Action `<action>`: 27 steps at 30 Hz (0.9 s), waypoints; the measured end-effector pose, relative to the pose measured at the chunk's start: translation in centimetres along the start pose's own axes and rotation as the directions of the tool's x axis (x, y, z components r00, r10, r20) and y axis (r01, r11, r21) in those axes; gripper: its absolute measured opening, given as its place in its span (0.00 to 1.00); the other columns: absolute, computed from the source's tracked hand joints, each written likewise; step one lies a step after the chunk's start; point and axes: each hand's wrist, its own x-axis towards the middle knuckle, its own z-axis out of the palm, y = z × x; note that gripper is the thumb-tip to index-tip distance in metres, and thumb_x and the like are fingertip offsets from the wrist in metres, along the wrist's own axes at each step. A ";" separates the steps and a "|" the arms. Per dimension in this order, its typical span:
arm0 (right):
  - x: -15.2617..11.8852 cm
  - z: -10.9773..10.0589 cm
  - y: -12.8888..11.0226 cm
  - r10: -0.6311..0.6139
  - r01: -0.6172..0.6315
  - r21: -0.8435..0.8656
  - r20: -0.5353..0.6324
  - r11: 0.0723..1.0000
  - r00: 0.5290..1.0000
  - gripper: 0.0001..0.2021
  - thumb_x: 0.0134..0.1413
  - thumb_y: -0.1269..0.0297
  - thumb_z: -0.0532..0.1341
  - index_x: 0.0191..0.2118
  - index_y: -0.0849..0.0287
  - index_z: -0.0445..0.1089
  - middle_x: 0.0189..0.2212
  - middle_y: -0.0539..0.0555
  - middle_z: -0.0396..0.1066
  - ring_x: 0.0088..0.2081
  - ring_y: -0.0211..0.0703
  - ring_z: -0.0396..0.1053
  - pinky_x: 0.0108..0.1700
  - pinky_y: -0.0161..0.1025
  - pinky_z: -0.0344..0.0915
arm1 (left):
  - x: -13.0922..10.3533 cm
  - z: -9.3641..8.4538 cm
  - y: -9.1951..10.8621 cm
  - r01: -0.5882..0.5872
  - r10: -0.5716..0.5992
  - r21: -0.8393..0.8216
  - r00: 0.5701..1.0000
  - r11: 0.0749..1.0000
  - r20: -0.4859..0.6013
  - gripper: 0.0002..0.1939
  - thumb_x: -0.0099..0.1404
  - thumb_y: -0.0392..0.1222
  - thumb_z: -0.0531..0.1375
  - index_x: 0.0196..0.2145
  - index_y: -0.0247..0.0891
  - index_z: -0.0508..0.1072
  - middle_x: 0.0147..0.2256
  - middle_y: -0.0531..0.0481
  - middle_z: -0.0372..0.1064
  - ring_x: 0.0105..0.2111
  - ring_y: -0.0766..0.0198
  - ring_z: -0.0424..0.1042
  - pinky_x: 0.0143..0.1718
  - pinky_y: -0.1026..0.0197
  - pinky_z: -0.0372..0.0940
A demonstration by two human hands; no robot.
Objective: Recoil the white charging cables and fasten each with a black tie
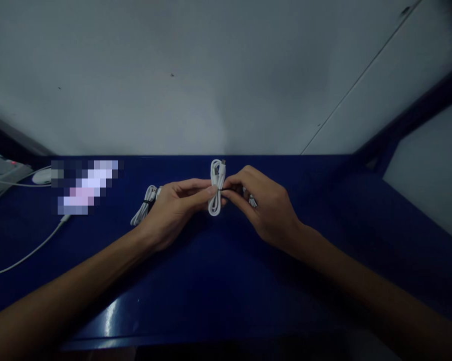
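A white USB cable [214, 203], folded into a narrow bundle, stands upright between my two hands above the blue table. Its connector ends show at the top. My left hand [177, 205] is closed on it, thumb pressed over its middle. A thin black twist tie [220, 189] crosses the bundle's waist, and my right hand [265, 200] pinches the tie's end from the right. Beside my left wrist lies another tied white cable bundle [145, 205]. Part of a further white cable [252, 201] shows behind my right hand, mostly hidden.
At the left, a pixelated bright object [86, 188] lies on the blue table [211, 286] with a white cord [41, 245] running from it. A white power strip [4, 173] with a red light sits at the far left. A pale wall [196, 90] rises behind the table.
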 end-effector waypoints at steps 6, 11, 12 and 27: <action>0.0 0.1 0.0 -0.083 0.082 -0.109 -0.010 0.991 0.996 0.03 0.78 0.70 0.61 0.48 0.60 0.74 0.39 0.55 0.76 0.36 0.42 0.72 0.36 0.42 0.68 | 0.0 -0.1 0.0 0.019 -0.020 0.015 0.998 1.000 0.057 0.08 0.68 0.41 0.74 0.45 0.40 0.89 0.43 0.43 0.86 0.43 0.57 0.84 0.54 0.54 0.74; 0.1 0.2 0.2 -0.154 0.152 -0.283 0.016 0.947 0.988 0.10 0.81 0.70 0.57 0.44 0.60 0.74 0.37 0.57 0.77 0.37 0.45 0.72 0.36 0.44 0.69 | -0.1 0.0 -0.1 0.014 -0.015 0.016 0.999 1.000 0.049 0.07 0.69 0.42 0.74 0.44 0.39 0.89 0.45 0.42 0.86 0.42 0.57 0.84 0.54 0.51 0.74; 0.2 0.3 0.3 -0.170 0.170 -0.311 0.026 0.935 0.985 0.11 0.81 0.70 0.56 0.43 0.60 0.74 0.37 0.57 0.76 0.37 0.45 0.72 0.36 0.44 0.69 | -0.1 0.0 -0.2 0.010 -0.011 0.009 0.999 1.000 0.041 0.07 0.68 0.41 0.74 0.44 0.39 0.89 0.44 0.42 0.86 0.41 0.56 0.84 0.54 0.51 0.74; 0.3 0.2 -0.2 -0.077 0.078 -0.021 0.034 0.997 0.996 0.11 0.79 0.74 0.57 0.42 0.57 0.73 0.38 0.54 0.72 0.39 0.44 0.71 0.42 0.44 0.71 | -0.2 0.4 -0.7 -0.099 0.097 0.133 0.995 0.986 0.022 0.11 0.71 0.46 0.73 0.47 0.39 0.87 0.43 0.45 0.84 0.39 0.59 0.83 0.49 0.57 0.75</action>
